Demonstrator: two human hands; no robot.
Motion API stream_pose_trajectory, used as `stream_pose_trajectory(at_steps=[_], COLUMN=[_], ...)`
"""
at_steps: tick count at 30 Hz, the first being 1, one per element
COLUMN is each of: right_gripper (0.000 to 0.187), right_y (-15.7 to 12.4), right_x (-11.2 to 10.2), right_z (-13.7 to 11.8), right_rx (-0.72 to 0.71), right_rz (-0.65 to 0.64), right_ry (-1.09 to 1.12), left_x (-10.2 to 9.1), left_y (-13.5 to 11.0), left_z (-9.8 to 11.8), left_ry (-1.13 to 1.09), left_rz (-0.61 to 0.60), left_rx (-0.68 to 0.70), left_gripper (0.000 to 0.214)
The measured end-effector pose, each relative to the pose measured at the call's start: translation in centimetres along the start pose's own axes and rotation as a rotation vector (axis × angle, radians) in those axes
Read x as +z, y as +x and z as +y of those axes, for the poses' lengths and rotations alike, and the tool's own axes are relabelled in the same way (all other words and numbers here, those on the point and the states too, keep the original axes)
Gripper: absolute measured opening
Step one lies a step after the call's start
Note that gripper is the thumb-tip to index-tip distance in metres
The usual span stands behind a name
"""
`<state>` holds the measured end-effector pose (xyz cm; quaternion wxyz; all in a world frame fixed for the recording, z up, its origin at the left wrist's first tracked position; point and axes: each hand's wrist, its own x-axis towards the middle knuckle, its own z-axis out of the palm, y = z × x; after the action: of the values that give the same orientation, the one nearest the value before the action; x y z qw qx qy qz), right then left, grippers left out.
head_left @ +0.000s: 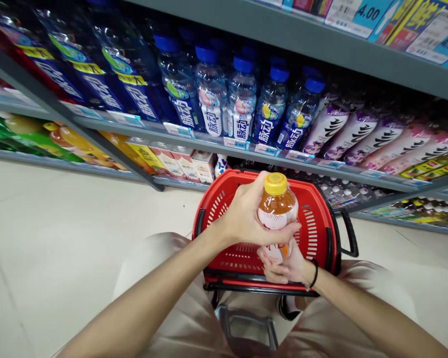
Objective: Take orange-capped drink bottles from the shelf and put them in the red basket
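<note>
An amber drink bottle (278, 219) with a yellow cap and a pale label stands slightly tilted between my hands. My left hand (248, 211) wraps round its upper part, with the thumb lying across the label. Lower down, my right hand (283, 266) grips the bottle near its base; a dark band circles that wrist. Behind and below both hands is the red shopping basket (227, 186), slotted and black-trimmed, between my knees. The bottle is held over the basket's opening. My hands hide part of the basket's inside.
Shelves in front hold several blue-capped drink bottles (242, 99) and purple and pink bottles (362, 134). A shelf edge (283, 35) juts out above them. The basket's black handle (349, 233) sticks out right. A grey metal frame (248, 323) is between my legs. Pale floor tiles (59, 223) lie left.
</note>
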<state>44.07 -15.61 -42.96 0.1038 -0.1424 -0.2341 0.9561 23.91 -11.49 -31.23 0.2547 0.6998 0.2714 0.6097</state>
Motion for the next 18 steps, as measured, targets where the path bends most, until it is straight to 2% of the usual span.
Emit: stream_pose_trajectory(at_steps=[2,5,7,9,11,14,16,18], right_gripper=[0.086,0.083,0.076,0.069,0.070,0.070,0.062,0.058], right_y=[0.4,1.0,1.3,1.3,1.0,0.0,-0.6,-1.0], right_x=[0.2,0.7,1.2,1.7,2.0,2.1,2.2,2.2], right_z=[0.1,0.0,-0.5,-1.2,-2.1,-3.0,-3.2,-3.1], right_rx=[-0.045,-0.090,-0.131,-0.230,-0.287,-0.217,-0.167,-0.164], right_rz=[0.066,0.243,0.348,0.463,0.530,0.422,0.325,0.294], right_ry=[-0.038,-0.128,-0.170,-0.217,-0.313,-0.513,-0.579,-0.550], left_x=[0.1,0.1,0.0,-0.2,-0.4,-0.5,-0.4,-0.2], left_y=[0.0,0.2,0.4,0.8,1.1,1.4,1.3,1.1], left_z=[0.0,-0.3,-0.7,-1.4,-2.3,-3.7,-4.4,-4.9], left_ry=[0.038,0.053,0.042,0.056,0.108,0.103,0.056,0.029], left_rz=[0.028,0.080,0.124,0.164,0.192,0.205,0.188,0.164], left_rx=[-0.046,-0.166,-0.284,-0.417,-0.585,-0.808,-0.858,-0.868], left_gripper=[0.048,0.042,0.039,0.039,0.038,0.034,0.032,0.033])
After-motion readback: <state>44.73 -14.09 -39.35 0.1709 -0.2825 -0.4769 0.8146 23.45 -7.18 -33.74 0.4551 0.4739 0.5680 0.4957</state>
